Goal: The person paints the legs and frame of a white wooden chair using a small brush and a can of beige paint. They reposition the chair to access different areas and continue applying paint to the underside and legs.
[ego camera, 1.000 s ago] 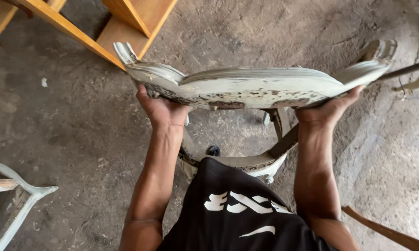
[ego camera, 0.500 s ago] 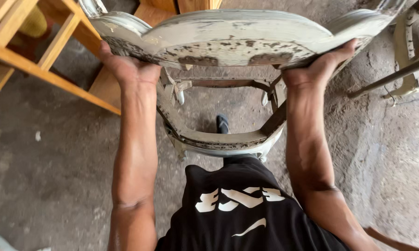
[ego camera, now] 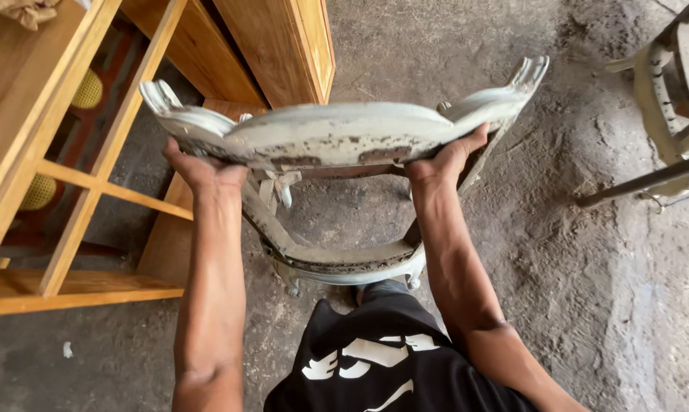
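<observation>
Both hands held a worn white chair [ego camera: 337, 141] up off the floor [ego camera: 558, 252], its curved top rail running across in front of the person. The left hand [ego camera: 199, 169] gripped the rail near its left end, fingers wrapped around the far side and out of sight. The right hand [ego camera: 447, 156] gripped the rail near its right end, thumb along the near face and fingers clenched over the top edge. The paint on the rail was flaked and spotted brown. Below the rail, between the two forearms, the chair's rounded seat frame [ego camera: 344, 263] hung just above the person's black shirt [ego camera: 390, 358]. A wooden frame [ego camera: 92, 183] stood on the floor to the left, close beside the chair. Another pale chair [ego camera: 669, 84] stood at the right edge, well apart.
</observation>
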